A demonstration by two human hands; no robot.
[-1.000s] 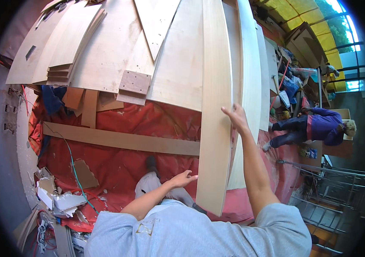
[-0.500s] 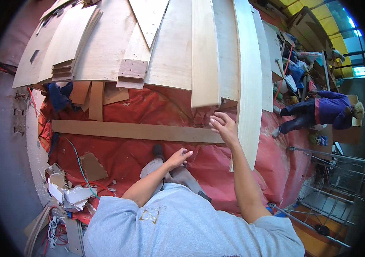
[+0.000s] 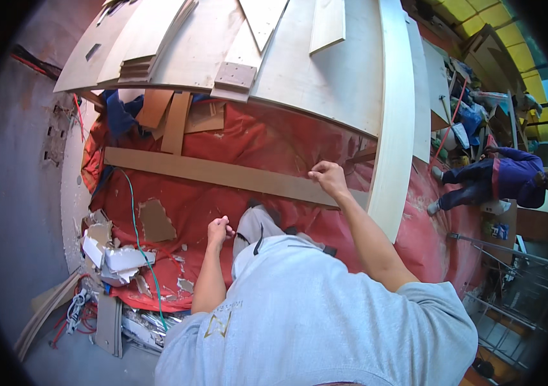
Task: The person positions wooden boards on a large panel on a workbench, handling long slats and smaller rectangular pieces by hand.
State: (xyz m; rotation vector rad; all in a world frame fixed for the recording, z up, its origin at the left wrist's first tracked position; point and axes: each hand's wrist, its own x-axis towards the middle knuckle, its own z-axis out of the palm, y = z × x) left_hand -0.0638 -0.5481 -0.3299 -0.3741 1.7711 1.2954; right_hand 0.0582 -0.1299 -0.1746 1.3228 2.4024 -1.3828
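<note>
My right hand [image 3: 330,178] hovers with bent fingers drawn together, holding nothing that I can see, past the near edge of a wooden worktop [image 3: 312,90]. Below it in the picture, a long brown board [image 3: 222,175] lies across the red sheeting. My left hand [image 3: 220,231] is loosely closed beside my grey trousers, over the red sheet, with nothing visible in it. A pale board [image 3: 329,27] lies on the worktop, well beyond my reach now. To the right, a long pale plank [image 3: 396,116] overhangs the worktop's near edge.
Small drilled wood blocks [image 3: 235,76] and stacked panels [image 3: 148,42] rest on the worktop. A green cable [image 3: 137,225] and broken white scraps [image 3: 121,258] lie at left. At right, a person in purple [image 3: 518,177] bends near clutter, above a metal frame [image 3: 512,257].
The pale board has slid away from me across the worktop, off its near edge. Both my hands have curled closed; my left has moved leftward. The view has turned and shifted.
</note>
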